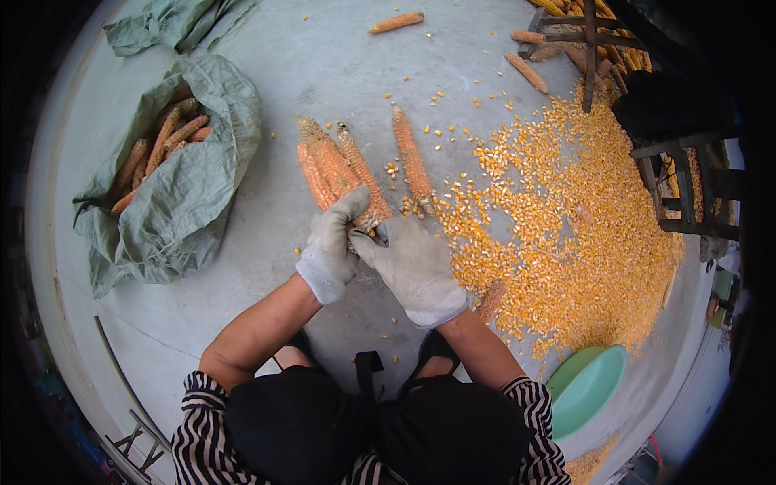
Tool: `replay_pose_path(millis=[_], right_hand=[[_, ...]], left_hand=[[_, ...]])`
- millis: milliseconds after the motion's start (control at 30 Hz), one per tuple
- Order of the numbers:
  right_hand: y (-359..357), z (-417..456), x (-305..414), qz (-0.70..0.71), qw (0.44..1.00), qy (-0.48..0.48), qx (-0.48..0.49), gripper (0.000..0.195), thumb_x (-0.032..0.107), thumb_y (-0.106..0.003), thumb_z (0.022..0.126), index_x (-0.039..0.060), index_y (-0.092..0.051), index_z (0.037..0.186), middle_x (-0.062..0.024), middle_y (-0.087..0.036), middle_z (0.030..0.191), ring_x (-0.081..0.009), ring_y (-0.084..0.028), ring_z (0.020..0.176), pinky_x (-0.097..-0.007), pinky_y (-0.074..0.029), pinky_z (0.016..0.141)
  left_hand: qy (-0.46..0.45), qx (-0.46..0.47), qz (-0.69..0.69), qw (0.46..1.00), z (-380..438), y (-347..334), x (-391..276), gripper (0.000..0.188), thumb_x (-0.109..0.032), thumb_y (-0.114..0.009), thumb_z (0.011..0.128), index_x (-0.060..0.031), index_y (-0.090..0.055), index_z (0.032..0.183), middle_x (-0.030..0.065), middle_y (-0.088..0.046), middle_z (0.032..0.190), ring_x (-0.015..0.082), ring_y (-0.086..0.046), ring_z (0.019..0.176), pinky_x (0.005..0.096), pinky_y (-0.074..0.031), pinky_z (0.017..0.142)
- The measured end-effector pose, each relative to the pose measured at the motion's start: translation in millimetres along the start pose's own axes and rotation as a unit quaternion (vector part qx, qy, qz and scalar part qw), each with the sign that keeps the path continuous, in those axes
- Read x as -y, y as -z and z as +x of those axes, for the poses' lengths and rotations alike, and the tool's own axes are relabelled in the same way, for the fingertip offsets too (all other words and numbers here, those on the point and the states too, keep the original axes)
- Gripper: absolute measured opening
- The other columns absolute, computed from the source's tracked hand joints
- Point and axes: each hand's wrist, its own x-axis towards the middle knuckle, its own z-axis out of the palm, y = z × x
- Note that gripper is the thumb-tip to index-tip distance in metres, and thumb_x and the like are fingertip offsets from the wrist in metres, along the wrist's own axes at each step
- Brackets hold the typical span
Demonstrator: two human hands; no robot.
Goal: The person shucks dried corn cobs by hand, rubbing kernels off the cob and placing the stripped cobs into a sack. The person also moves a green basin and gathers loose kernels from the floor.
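In a grey-white work glove, my left hand (333, 242) grips the lower end of an orange corn cob (333, 157), its thumb lying along the cob. My right hand (415, 264), gloved alike, closes on the same end with its thumb against the left fingers. A second cob (310, 176) lies close along the left side. On the right, another stripped cob (361, 160) runs down to my right knuckles. Exactly what sits between the fingertips is hidden by the gloves. Apart from these, a bare cob (412, 154) rests on the concrete floor.
Loose yellow kernels (576, 230) spread across the right. A green woven sack (212, 188) at left holds several stripped cobs (163, 142). Wooden frames (685, 182) stand at far right, with unshelled corn (630, 57) behind. A green basin (588, 391) tilts near my right elbow.
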Motion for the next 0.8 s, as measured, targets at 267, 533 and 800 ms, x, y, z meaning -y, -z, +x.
replay_pose_path(millis=[267, 533, 800], right_hand=[[-35.9, 4.4, -30.1, 0.038, 0.990, 0.060, -0.119, 0.037, 0.037, -0.071, 0.086, 0.0009, -0.066, 0.081, -0.0140, -0.064, 0.070, -0.0298, -0.064, 0.068, -0.0411, -0.048, 0.062], [15.0, 17.5, -62.7, 0.228, 0.947, -0.222, -0.054, 0.050, 0.044, -0.057, 0.097, -0.0031, -0.065, 0.082, -0.0065, -0.060, 0.069, -0.0171, -0.055, 0.062, -0.0325, -0.046, 0.060], [2.6, 4.7, -114.8, 0.318, 0.924, -0.174, -0.124, 0.030, 0.027, -0.059, 0.096, -0.0002, -0.062, 0.084, -0.0047, -0.065, 0.071, -0.0132, -0.062, 0.061, -0.0288, -0.047, 0.053]], left_hand=[[-0.019, -0.070, 0.075, 0.995, -2.3, -11.8, 7.6, 0.029, -0.013, -0.064, 0.093, -0.0010, -0.058, 0.119, 0.0097, -0.067, 0.101, 0.0223, -0.069, 0.085, 0.0384, -0.059, 0.075], [0.065, 0.021, 0.049, 0.996, -21.5, 15.4, -37.8, 0.041, -0.014, -0.065, 0.092, -0.0007, -0.052, 0.128, 0.0093, -0.066, 0.110, 0.0208, -0.067, 0.096, 0.0384, -0.058, 0.084], [-0.284, -0.030, 0.410, 0.866, -90.8, -23.8, -195.9, 0.063, -0.014, -0.083, 0.073, 0.0001, -0.051, 0.126, 0.0072, -0.066, 0.112, 0.0139, -0.064, 0.096, 0.0306, -0.054, 0.085]])
